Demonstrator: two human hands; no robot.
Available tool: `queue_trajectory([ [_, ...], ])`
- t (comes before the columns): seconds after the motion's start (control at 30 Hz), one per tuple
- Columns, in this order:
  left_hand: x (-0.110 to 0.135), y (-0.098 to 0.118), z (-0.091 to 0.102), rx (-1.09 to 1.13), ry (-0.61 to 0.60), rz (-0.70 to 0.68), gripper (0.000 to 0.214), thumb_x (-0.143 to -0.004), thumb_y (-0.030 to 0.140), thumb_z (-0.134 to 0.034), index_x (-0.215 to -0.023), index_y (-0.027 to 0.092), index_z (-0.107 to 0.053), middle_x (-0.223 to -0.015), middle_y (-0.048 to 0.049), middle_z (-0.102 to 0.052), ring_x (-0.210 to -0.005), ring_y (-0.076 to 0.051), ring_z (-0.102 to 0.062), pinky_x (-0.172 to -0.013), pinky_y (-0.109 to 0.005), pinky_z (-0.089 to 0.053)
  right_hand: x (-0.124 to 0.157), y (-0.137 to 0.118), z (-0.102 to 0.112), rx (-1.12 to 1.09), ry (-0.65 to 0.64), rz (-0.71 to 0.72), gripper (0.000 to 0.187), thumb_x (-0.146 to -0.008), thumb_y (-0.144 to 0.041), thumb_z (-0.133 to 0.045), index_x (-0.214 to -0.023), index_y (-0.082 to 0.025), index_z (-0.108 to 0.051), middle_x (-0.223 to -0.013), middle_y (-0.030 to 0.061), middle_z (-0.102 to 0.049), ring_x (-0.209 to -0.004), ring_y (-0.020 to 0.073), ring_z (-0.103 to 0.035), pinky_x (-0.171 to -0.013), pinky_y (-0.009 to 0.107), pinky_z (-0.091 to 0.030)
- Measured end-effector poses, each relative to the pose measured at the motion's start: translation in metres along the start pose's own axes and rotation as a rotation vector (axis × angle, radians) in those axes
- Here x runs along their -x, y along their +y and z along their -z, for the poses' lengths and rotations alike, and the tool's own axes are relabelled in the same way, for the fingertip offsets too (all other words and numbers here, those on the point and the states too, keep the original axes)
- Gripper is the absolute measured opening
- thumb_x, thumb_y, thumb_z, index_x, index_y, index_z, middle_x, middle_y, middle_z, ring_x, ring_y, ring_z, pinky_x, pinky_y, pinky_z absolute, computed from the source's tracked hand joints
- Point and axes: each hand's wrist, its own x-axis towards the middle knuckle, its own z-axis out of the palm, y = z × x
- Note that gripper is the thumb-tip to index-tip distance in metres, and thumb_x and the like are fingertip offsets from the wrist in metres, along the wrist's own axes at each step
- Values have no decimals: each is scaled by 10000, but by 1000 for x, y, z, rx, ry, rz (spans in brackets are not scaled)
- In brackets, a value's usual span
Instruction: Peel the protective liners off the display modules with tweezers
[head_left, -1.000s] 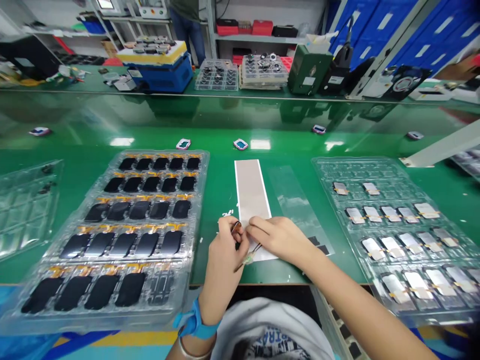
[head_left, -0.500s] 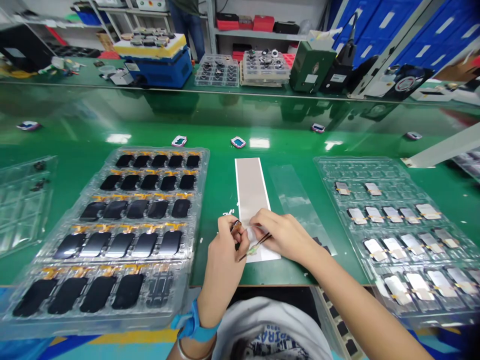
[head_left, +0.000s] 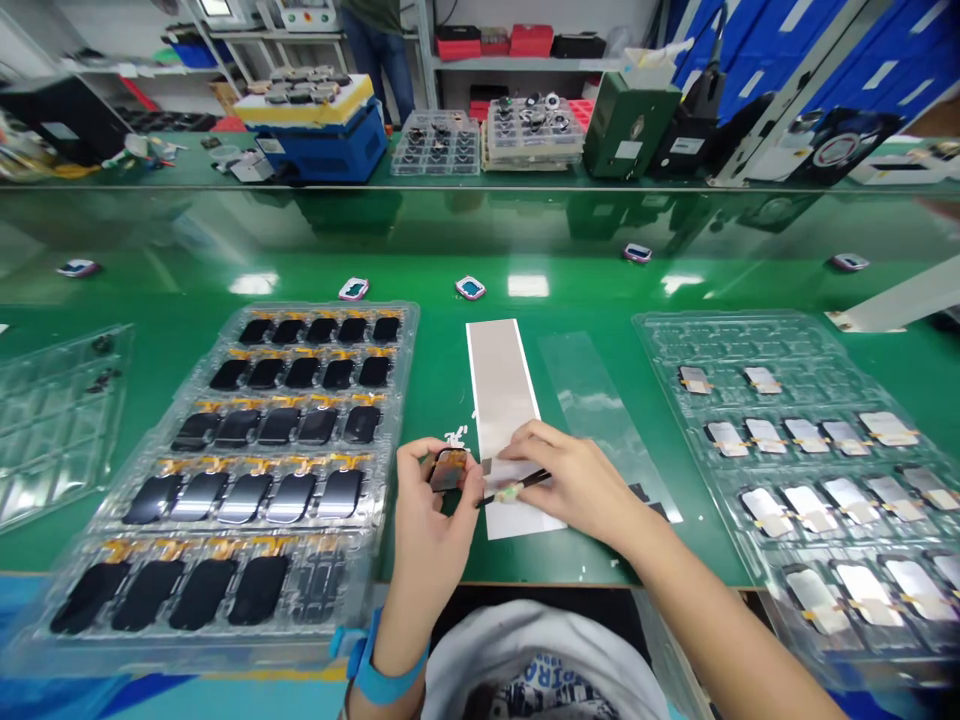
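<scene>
My left hand (head_left: 435,515) is closed around the edges of a small display screen (head_left: 450,470), its copper-brown back turned up. My right hand (head_left: 574,475) holds dark tweezers (head_left: 534,479) with a light greenish patch, their tip pointing left toward my left hand. A small greyish piece (head_left: 487,466) shows at my right fingertips; what it is I cannot make out. Under my right hand lies a long beige adhesive sheet (head_left: 502,375) with white edges. Small white scraps (head_left: 455,437) lie left of it. A clear film strip (head_left: 592,390) is on its right.
On the left, a clear tray (head_left: 394,400) holds rows of black screens with orange flex cables. The right clear tray (head_left: 667,345) holds several silver-backed screens. Another clear tray (head_left: 67,400) lies far left. Small framed pieces (head_left: 470,288) sit farther back, below a raised shelf. A person (head_left: 379,50) stands behind.
My left hand has shifted left and turned, so the back of the screen now shows. My right hand has drawn slightly apart from it, still with the tweezers.
</scene>
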Motion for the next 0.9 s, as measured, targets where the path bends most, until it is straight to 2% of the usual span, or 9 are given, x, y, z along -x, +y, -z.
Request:
queue_trajectory([
  [0.07, 1, 4, -2, 35, 80, -47, 314, -879, 218, -684, -1063, 244, -431, -886, -11, -660, -802, -158, -694, -743, -280, -561, -2, -7, 4, -290, 133, -74, 81, -850, -145, -622, -884, -190, -680, -872, 25, -663, -707, 142, -608, -584, 242, -423],
  [0.13, 3, 10, -4, 57, 113, -88, 335, -868, 195, -702, -1070, 250, -439, -885, -6, -671, -804, -151, -706, -736, -260, -564, -3, -15, 7, -548, 184, -180, 46, -869, -219, -630, -850, -192, -662, -681, -32, -572, -509, 91, -442, -467, 219, -315],
  [0.23, 4, 19, -3, 139, -2, -75, 313, -888, 189, -687, -1078, 254, -447, -822, 15, -685, -757, -140, -710, -717, -245, -573, -4, -21, 7, -790, 74, -277, 137, -849, -303, -684, -918, -190, -650, -503, -121, -356, -415, 61, -191, -413, 220, -145],
  [0.37, 5, 23, 1, 212, -147, 9, 304, -907, 207, -682, -1092, 260, -446, -772, 32, -678, -685, -125, -677, -664, -224, -563, -2, -19, 2, -969, -64, -336, 217, -834, -379, -709, -817, -189, -607, -439, -149, -245, -418, 56, -143, -420, 225, -99],
  [0.43, 6, 24, 0, 222, -158, 28, 320, -902, 211, -692, -1102, 262, -447, -779, 33, -669, -673, -120, -657, -669, -230, -559, 0, -19, -1, -981, -58, -353, 219, -826, -373, -709, -781, -189, -598, -434, -147, -249, -415, 53, -146, -418, 225, -102],
  [0.53, 11, 27, -5, 204, -63, -32, 361, -891, 193, -692, -1149, 268, -451, -844, 20, -659, -729, -124, -638, -725, -254, -557, 4, -26, -3, -880, 82, -350, 140, -801, -284, -689, -742, -195, -597, -443, -145, -234, -413, 57, -170, -415, 220, -134],
  [0.67, 16, 33, -14, 113, 98, -178, 432, -840, 118, -705, -1175, 258, -470, -927, -4, -639, -805, -140, -643, -749, -276, -558, 10, -42, -2, -617, 313, -294, 52, -782, -175, -639, -738, -201, -631, -575, -63, -476, -472, 77, -355, -421, 200, -250],
  [0.77, 16, 35, -15, 56, 83, -228, 451, -824, 89, -707, -1176, 255, -479, -936, -14, -662, -822, -157, -669, -750, -297, -578, 14, -49, -1, -511, 339, -221, 92, -764, -122, -624, -768, -208, -659, -736, -7, -625, -611, 113, -537, -483, 199, -367],
  [0.9, 15, 31, -10, 21, 4, -232, 445, -854, 74, -677, -1192, 271, -466, -875, 3, -699, -837, -156, -700, -764, -280, -597, 16, -49, 1, -469, 299, -202, 122, -753, -105, -616, -795, -212, -659, -752, -9, -627, -653, 130, -580, -529, 219, -395],
])
